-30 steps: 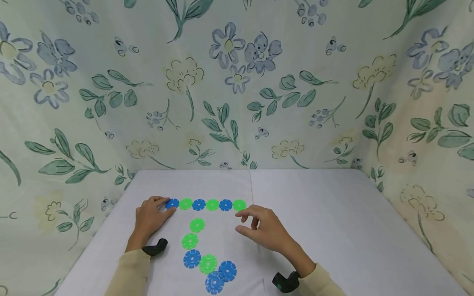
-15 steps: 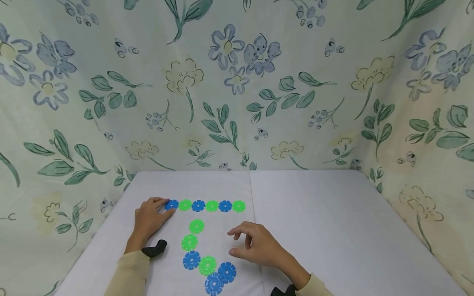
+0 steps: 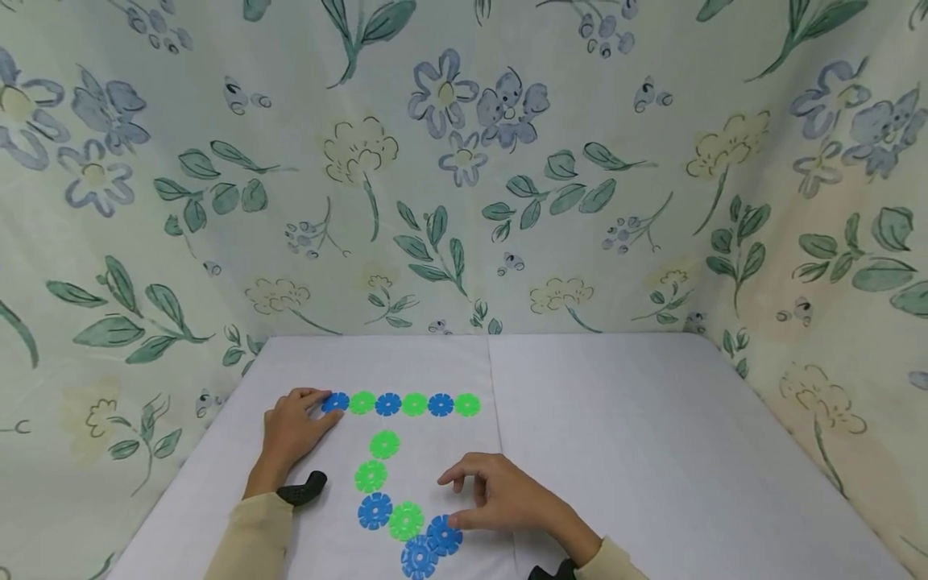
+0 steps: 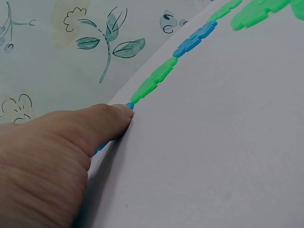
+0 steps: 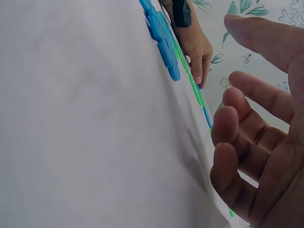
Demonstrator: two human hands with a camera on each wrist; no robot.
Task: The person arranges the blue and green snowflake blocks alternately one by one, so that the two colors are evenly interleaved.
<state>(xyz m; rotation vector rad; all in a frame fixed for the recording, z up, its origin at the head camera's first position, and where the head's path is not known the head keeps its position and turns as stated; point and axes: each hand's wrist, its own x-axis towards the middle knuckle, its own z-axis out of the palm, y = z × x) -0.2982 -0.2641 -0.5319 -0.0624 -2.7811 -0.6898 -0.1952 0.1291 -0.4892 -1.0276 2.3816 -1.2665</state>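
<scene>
A row of alternating blue and green notched plastic discs lies flat across the table. My left hand (image 3: 293, 427) pinches the blue disc (image 3: 337, 402) at the row's left end between thumb and index finger; in the left wrist view the thumb (image 4: 111, 121) hides most of it. Over the table's middle hovers my right hand (image 3: 500, 495), fingers loosely bent and holding nothing. Its thumb tip overlaps the edge of a loose blue disc (image 3: 444, 536) in the head view. In the right wrist view the palm and fingers (image 5: 225, 124) show with nothing between them.
Below the row lie more loose discs: two green ones, the upper (image 3: 385, 444) and the lower (image 3: 371, 476), a blue disc (image 3: 374, 511), a green disc (image 3: 407, 521) and another blue disc (image 3: 419, 557). A white cloth covers the table (image 3: 652, 451); a floral curtain (image 3: 449, 201) surrounds it.
My right hand has moved from the row's right end toward me and slightly left, over the loose discs. My left hand stays at the blue end disc.
</scene>
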